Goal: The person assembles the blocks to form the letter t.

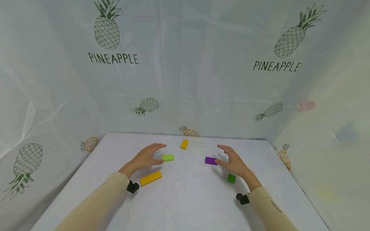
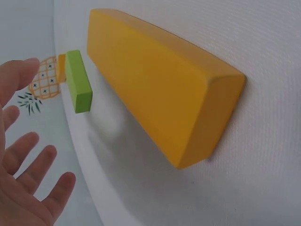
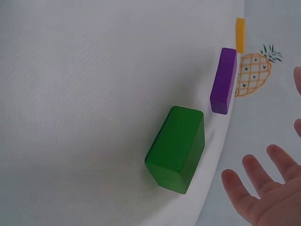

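My left hand [image 1: 146, 157] hovers over the left of the table, fingers spread and holding nothing. Close to its thumb tip lies a light green block [image 1: 168, 157]; a long orange-yellow block [image 1: 151, 178] lies nearer me, large in the left wrist view. On the other side my right hand [image 1: 233, 163] is held with thumb and fingers apart, nothing between them. Its thumb overlaps the end of a purple block [image 1: 211, 160] in the head view. A dark green block [image 1: 231, 178] lies below that hand, and a pink piece [image 1: 252, 171] is mostly hidden behind the wrist.
Farther back on the white table [image 1: 179, 205] lies a small yellow block [image 1: 184, 144]. A white curtain [image 1: 185, 80] printed with pineapples hangs behind the table and along its sides. Each wrist carries a small black camera [image 1: 133, 187].
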The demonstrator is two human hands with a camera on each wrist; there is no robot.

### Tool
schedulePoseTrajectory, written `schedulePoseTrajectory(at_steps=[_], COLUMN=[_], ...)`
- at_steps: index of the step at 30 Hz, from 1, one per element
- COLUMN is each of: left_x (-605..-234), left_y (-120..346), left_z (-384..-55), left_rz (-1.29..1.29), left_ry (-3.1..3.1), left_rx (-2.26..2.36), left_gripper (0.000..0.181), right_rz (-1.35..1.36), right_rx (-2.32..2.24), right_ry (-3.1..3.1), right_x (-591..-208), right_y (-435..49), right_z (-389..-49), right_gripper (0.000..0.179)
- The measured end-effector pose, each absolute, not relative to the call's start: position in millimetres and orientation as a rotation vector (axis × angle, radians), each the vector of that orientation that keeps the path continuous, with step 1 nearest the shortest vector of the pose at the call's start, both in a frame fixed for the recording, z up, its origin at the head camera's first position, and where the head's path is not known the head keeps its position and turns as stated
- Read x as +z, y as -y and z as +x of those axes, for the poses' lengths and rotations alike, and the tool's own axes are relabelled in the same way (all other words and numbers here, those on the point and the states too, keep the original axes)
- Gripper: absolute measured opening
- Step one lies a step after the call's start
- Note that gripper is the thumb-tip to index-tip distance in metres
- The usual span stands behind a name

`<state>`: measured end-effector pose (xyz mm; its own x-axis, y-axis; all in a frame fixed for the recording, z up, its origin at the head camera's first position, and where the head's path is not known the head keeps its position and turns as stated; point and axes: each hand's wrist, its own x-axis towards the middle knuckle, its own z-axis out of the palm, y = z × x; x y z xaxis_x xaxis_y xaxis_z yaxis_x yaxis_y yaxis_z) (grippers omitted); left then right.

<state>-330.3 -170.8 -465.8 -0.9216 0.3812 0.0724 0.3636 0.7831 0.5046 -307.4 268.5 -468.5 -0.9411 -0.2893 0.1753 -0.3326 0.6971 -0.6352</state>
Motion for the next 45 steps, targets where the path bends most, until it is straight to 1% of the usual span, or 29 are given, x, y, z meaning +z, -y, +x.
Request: schedulePoseTrajectory(at_steps=[13, 30, 45], left_x=[-471, -478, -486], left_y=[165, 155, 148], left_z=[-340, -350, -353], left_rz=[0.657, 0.600, 0.627], left_ry=[-2.883, -2.854, -2.881], left_rx=[0.811, 0.830, 0.873], left_gripper=[0.057, 0.045, 0.034], right_rz=[0.544, 0.551, 0.569], right_rx=[1.122, 1.182, 1.167], right_ry=[2.849, 2.862, 2.871], right_x=[-467, -467, -472], right_y=[-265, -258, -256], right_z=[-310, -315, -318], right_gripper=[0.074, 0.068, 0.065])
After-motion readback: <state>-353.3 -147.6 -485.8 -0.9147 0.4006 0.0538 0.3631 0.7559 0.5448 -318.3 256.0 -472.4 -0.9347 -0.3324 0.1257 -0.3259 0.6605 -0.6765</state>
